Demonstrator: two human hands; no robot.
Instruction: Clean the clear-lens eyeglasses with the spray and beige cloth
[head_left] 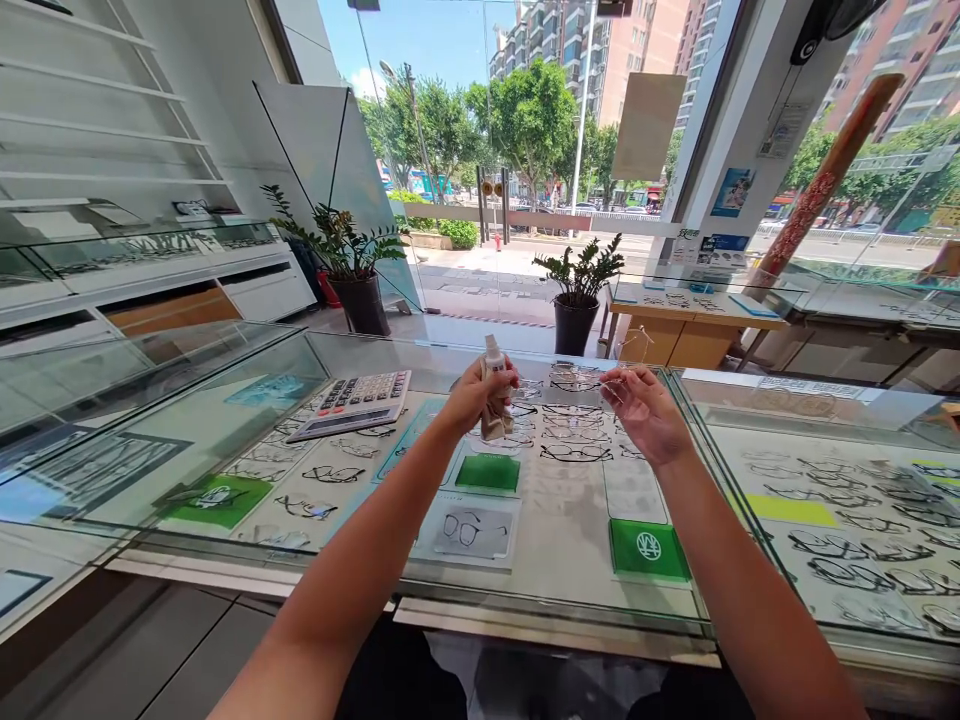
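My left hand is closed round a small white spray bottle and a crumpled beige cloth that hangs below the fist. My right hand is held palm-up just to the right, its fingers curled on a pair of thin clear-framed glasses that stretches between the two hands. Both hands hover above the glass top of a display counter filled with rows of eyeglass frames.
A grey calculator lies on the counter glass to the left. Green cards sit inside the case. More glass counters stand left and right. Two potted plants stand before the shop window, and a wooden desk is behind.
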